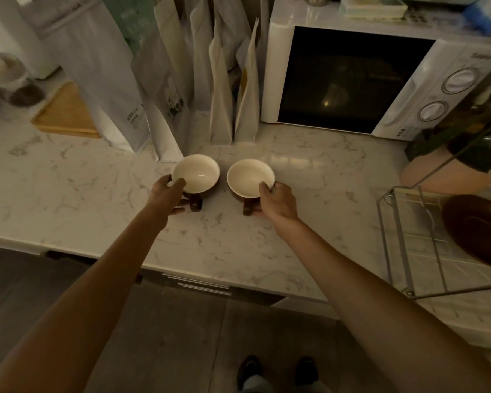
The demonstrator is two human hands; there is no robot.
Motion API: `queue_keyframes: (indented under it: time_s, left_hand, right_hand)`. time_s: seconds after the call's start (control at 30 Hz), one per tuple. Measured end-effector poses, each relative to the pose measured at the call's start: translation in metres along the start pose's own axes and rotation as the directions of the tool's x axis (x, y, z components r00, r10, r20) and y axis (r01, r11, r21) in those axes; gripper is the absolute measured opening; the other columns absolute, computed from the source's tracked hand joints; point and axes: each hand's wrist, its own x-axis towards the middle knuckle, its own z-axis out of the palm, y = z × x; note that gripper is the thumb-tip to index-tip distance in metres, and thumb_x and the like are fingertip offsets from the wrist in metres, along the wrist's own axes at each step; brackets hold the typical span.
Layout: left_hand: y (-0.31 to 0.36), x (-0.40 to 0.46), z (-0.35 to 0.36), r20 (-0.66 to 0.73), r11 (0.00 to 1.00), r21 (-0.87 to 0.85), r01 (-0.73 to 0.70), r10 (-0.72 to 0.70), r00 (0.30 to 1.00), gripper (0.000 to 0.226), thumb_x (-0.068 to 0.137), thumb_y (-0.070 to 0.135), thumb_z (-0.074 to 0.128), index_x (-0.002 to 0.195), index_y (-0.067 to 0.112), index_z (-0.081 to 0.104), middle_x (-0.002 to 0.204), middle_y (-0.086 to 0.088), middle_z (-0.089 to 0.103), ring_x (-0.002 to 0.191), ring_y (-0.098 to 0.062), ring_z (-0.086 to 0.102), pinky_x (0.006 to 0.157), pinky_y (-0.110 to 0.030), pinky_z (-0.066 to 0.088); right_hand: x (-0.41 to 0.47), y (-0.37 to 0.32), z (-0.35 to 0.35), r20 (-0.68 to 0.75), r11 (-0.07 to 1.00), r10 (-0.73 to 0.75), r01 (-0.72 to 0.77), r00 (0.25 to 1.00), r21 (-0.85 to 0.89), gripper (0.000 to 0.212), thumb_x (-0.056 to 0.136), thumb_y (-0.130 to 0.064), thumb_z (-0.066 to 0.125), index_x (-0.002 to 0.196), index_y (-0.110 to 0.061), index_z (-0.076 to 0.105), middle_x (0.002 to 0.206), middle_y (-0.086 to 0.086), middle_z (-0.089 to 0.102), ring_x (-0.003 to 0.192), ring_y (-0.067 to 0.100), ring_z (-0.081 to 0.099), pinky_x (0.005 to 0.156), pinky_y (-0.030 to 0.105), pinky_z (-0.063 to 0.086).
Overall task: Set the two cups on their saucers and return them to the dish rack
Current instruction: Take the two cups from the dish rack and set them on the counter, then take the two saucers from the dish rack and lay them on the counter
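Two brown cups with cream insides stand side by side on the marble counter (309, 177). My left hand (167, 195) grips the left cup (197, 173) at its rim and near its handle. The right cup (248, 177) is gripped the same way by my right hand (277, 201), thumb on the rim. A brown saucer (476, 231) leans in the wire dish rack (403, 242) at the right edge. No saucer shows under either cup.
A white microwave (352, 78) stands behind on the right. Several paper bags (221, 97) stand against the wall behind the cups. A wooden board (65, 112) lies at the far left. A pink bowl (425, 174) sits beyond the rack.
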Motion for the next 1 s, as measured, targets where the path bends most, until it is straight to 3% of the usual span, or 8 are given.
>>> queue_keyframes:
  time_s: [0.13,0.27,0.4,0.47,0.53,0.7,0.83,1.0]
  left_hand:
    - [-0.003,-0.005,-0.005,-0.039,0.99,0.13,-0.06,0.066,0.997,0.049,0.094,0.032,0.051,0.14,0.02,0.041,0.111,-0.007,0.061,0.089,-0.027,0.065,0.078,-0.042,0.054]
    - [-0.005,-0.013,-0.014,-0.015,0.858,0.485,-0.168,0.2,0.98,0.055,0.092,0.039,0.048,0.142,0.019,0.037,0.124,-0.013,0.06,0.107,-0.037,0.061,0.091,-0.051,0.052]
    - [-0.005,-0.034,-0.021,0.131,0.428,0.852,-0.302,0.384,0.914,0.059,0.094,0.047,0.045,0.143,0.016,0.036,0.117,-0.02,0.065,0.104,-0.04,0.062,0.089,-0.047,0.049]
    - [-0.001,-0.051,-0.019,0.232,0.193,0.921,-0.338,0.423,0.876,0.055,0.094,0.048,0.045,0.138,0.016,0.043,0.111,-0.017,0.067,0.097,-0.036,0.065,0.083,-0.043,0.053]
    - [0.005,-0.07,-0.012,0.301,0.076,0.929,-0.363,0.418,0.857,0.05,0.093,0.048,0.045,0.132,0.016,0.05,0.111,-0.014,0.068,0.095,-0.033,0.066,0.08,-0.041,0.054]
    - [0.013,-0.123,0.02,0.533,-0.006,0.835,-0.551,0.263,0.804,0.059,0.093,0.054,0.042,0.145,0.028,0.033,0.14,-0.007,0.052,0.123,-0.028,0.054,0.099,-0.045,0.047]
    - [0.009,-0.164,0.054,0.678,0.011,0.73,-0.683,0.113,0.726,0.062,0.092,0.057,0.04,0.148,0.034,0.024,0.148,-0.003,0.044,0.133,-0.023,0.044,0.106,-0.039,0.037]
    - [-0.003,-0.213,0.088,0.783,0.029,0.611,-0.791,0.122,0.61,0.061,0.092,0.056,0.042,0.147,0.036,0.024,0.152,0.003,0.039,0.136,-0.02,0.04,0.109,-0.037,0.033]
  right_hand:
    - [-0.005,-0.002,-0.017,0.017,0.988,-0.087,0.088,0.996,-0.127,0.046,0.097,-0.038,0.045,0.12,-0.002,0.059,0.12,0.019,0.066,0.108,0.039,0.064,0.092,0.053,0.053]
    - [-0.012,-0.003,-0.04,0.031,0.936,-0.169,0.17,0.985,-0.31,0.049,0.098,-0.044,0.041,0.131,-0.008,0.052,0.116,0.014,0.069,0.104,0.034,0.066,0.088,0.046,0.054]
    - [-0.022,-0.002,-0.066,0.112,0.801,-0.206,0.234,0.972,-0.552,0.048,0.098,-0.046,0.043,0.127,-0.01,0.057,0.119,0.013,0.067,0.107,0.034,0.063,0.08,0.037,0.049]
    - [-0.031,0.0,-0.077,0.186,0.697,-0.224,0.291,0.957,-0.655,0.047,0.097,-0.044,0.044,0.129,-0.011,0.056,0.126,0.013,0.064,0.109,0.035,0.062,0.086,0.04,0.051]
    - [-0.041,0.003,-0.086,0.251,0.582,-0.238,0.345,0.938,-0.737,0.046,0.097,-0.043,0.045,0.13,-0.012,0.056,0.128,0.014,0.062,0.109,0.034,0.062,0.085,0.04,0.051]
    - [-0.071,0.017,-0.115,0.405,0.417,-0.191,0.447,0.894,-0.791,0.051,0.097,-0.048,0.043,0.137,-0.018,0.049,0.133,0.012,0.056,0.116,0.031,0.057,0.085,0.038,0.046]
    - [-0.101,0.031,-0.148,0.493,0.397,-0.117,0.495,0.862,-0.773,0.061,0.095,-0.054,0.044,0.15,-0.029,0.032,0.15,0.008,0.045,0.133,0.029,0.045,0.1,0.04,0.042]
    - [-0.142,0.051,-0.191,0.537,0.441,-0.044,0.499,0.843,-0.746,0.066,0.094,-0.055,0.049,0.152,-0.032,0.029,0.151,0.005,0.044,0.135,0.024,0.043,0.107,0.041,0.04]
